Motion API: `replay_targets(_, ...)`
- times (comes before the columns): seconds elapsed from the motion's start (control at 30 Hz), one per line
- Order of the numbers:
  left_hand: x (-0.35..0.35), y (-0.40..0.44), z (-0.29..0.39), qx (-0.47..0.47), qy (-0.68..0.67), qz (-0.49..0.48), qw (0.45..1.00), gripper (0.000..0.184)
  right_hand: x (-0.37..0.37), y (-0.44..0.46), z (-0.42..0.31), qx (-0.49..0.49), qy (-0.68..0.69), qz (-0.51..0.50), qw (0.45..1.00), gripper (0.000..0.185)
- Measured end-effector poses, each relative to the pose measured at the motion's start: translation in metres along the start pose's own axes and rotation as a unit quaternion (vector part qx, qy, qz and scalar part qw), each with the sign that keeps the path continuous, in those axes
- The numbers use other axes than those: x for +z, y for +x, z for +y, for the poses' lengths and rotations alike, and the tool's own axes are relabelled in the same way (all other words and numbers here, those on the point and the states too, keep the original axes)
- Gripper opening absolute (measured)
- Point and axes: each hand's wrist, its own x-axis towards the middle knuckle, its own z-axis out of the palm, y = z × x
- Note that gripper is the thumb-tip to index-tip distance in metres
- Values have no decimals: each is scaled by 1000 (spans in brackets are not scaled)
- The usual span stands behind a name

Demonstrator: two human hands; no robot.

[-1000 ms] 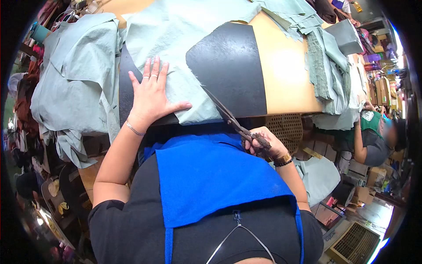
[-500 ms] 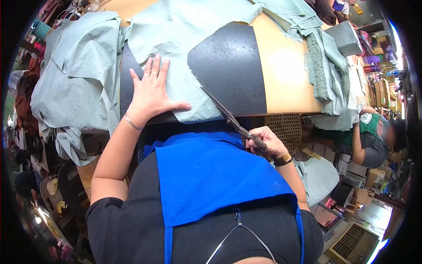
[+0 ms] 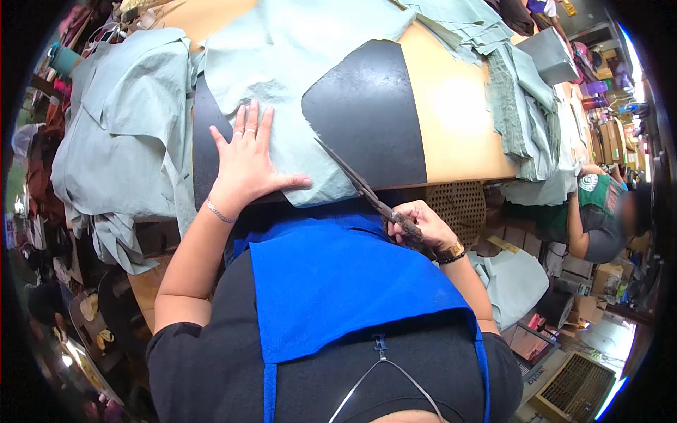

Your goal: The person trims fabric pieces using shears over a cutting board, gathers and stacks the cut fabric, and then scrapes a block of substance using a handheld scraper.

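Observation:
A pale grey-green sheet of leather-like material (image 3: 289,77) lies over a black mat (image 3: 370,113), its near end hanging past the table edge. My left hand (image 3: 248,158) is pressed flat on this sheet, fingers spread and thumb pointing right. In my right hand (image 3: 423,227) is a pair of long dark scissors (image 3: 363,187), the fingers wrapped round the handles. The blades point up and left, and their tips rest at the sheet's right edge. I cannot tell how far apart the blades are.
More grey-green material (image 3: 127,127) drapes off the table's left side. A stack of cut pieces (image 3: 522,113) stands at the right on the tan table (image 3: 458,141), near a grey box (image 3: 546,55). A person in a green top (image 3: 596,197) works at far right. A woven chair (image 3: 455,211) stands under the edge.
My left hand and the sheet's near end have shifted slightly toward me. The scissor tips sit a little farther left along the sheet's edge.

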Motion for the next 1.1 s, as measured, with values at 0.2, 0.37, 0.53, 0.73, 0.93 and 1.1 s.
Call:
replay_targets(0.2, -5, 0, 4, -4, 20, -14, 1000, 135, -2, 2, 3, -7, 5, -11, 1000, 24)
replay_targets(0.37, -11, 1, 8, -14, -8, -41, 999, 135, -1, 2, 2, -13, -29, -4, 999, 25)
replay_targets(0.53, -7, 1, 8, -13, -7, -35, 999, 135, 0, -10, 0, -7, -47, 4, 999, 27)
replay_targets(0.73, -2, -2, 9, -5, 4, -20, 1000, 134, 5, 3, 3, -29, 9, 7, 1000, 21)
replay_targets(0.93, 1, -2, 10, 0, 2, -16, 1000, 135, 7, 3, -4, -30, 6, 18, 999, 22)
replay_targets(1.1, 0, -2, 11, -2, -1, -22, 1000, 136, 5, 1, 1, -22, -15, 23, 999, 24)
